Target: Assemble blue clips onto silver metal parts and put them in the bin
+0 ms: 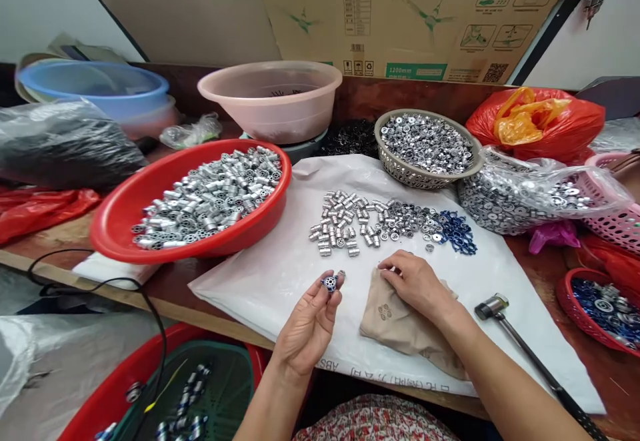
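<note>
Your left hand (pixel 307 326) holds a small silver perforated part with a dark blue ring (pixel 329 284) up at the fingertips, pinched narrow between thumb and fingers. A second silver bit (pixel 341 276) seems to sit just beside it, too small to be sure. Raised off the sheet like that, the part's end faces you, probably to keep it in clear view.

Your right hand (pixel 415 286) is near it, fingers curled down and close together on a beige cloth pouch (pixel 405 324). Can't tell whether they're pinching the cloth or just pressing it. The pouch lies on a white plastic sheet (pixel 260 308), likely spread as a clean, flat work surface.

Just past your hands, loose silver cylinders (pixel 340 224) run into a patch of dark blue pieces (pixel 457 231), laid flat, probably so each is easy to pick up. To the left, a red plastic basin (pixel 240 241) is heaped with similar cylinders. Past the sheet, a grey perforated basket (pixel 400 178) holds silver rings, with a clear plastic bag of rings (pixel 520 194) to its right.

A metal-headed hammer (pixel 493 306) lies right of your right hand, handle toward you, likely kept within easy reach. A red basket (pixel 565 301) of blue and silver parts sits at the right edge.
</note>
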`<state>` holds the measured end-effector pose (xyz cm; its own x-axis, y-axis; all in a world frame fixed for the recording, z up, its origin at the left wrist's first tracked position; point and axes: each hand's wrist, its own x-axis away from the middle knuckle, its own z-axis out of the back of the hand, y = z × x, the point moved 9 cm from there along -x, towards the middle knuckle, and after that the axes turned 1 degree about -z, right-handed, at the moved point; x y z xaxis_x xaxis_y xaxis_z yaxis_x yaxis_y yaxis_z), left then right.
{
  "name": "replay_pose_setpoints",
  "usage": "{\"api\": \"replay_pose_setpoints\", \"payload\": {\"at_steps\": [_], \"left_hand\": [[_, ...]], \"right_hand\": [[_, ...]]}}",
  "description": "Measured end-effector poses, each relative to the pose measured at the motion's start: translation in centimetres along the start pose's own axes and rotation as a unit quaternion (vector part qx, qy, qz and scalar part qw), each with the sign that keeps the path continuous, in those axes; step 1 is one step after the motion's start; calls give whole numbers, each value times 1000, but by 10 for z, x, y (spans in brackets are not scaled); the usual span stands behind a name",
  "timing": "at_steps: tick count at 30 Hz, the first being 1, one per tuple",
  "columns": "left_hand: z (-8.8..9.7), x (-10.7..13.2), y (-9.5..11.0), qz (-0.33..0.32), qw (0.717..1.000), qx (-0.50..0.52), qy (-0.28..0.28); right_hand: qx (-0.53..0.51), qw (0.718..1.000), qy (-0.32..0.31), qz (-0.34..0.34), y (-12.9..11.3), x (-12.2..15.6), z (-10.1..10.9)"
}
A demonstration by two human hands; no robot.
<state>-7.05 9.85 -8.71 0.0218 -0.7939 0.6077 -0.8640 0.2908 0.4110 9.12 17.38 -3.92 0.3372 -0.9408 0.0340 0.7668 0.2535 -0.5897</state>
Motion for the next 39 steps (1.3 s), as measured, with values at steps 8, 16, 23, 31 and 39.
{"api": "replay_pose_setpoints", "payload": {"at_steps": [8,16,23,31,39], "left_hand": [[7,8,0,10,999,42,7],[6,8,-3,14,998,10,-54],[-30,14,-35,41,985,-40,-166],[-47,18,-64,89,972,-76,-204],[-43,19,-64,83,974,-103,-186]], "right_hand": [[77,996,-53,11,-48,-51,-45],[23,996,-65,52,-60,-24,-52],[-309,950,41,3,-34,41,10],[-238,962,110,74,-30,73,36],[-202,966,97,126,-38,76,39]]}}
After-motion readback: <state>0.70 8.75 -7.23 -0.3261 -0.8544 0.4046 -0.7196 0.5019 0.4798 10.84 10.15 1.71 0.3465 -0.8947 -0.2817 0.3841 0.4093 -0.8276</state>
